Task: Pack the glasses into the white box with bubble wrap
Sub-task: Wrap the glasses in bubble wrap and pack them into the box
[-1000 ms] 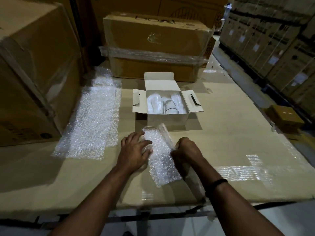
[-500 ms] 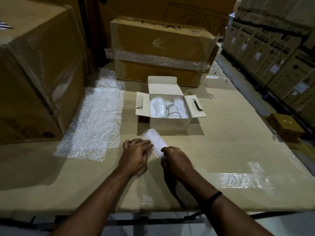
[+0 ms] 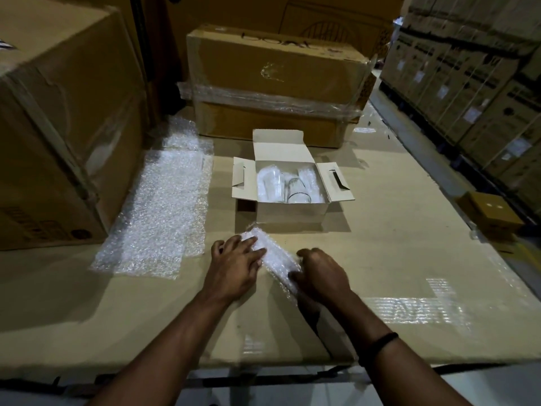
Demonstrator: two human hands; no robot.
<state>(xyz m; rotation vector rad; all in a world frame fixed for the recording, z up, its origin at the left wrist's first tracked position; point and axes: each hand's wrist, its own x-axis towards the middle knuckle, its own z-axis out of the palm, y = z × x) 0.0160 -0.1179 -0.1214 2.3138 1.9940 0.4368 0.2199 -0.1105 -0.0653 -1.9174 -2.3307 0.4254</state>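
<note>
A roll of bubble wrap (image 3: 273,254) lies on the cardboard work surface just in front of the white box (image 3: 289,213); whether a glass is inside the roll cannot be seen. My left hand (image 3: 235,265) rests on its upper left part with fingers spread over it. My right hand (image 3: 320,275) grips the roll's lower right end with curled fingers. The white box stands open with its flaps out. Inside it are a bare clear glass (image 3: 297,190) and bubble-wrapped bundles (image 3: 268,186) beside it.
A flat sheet of bubble wrap (image 3: 158,212) lies to the left. Large cardboard cartons stand at the left (image 3: 58,127) and behind the box (image 3: 278,83). Stacked cartons (image 3: 474,92) line the right aisle, with a small brown box (image 3: 491,212) on the floor.
The flat sheet under my hands has been rolled into a tight bundle. My right hand has moved onto its lower right end, and my left hand lies over its upper part.
</note>
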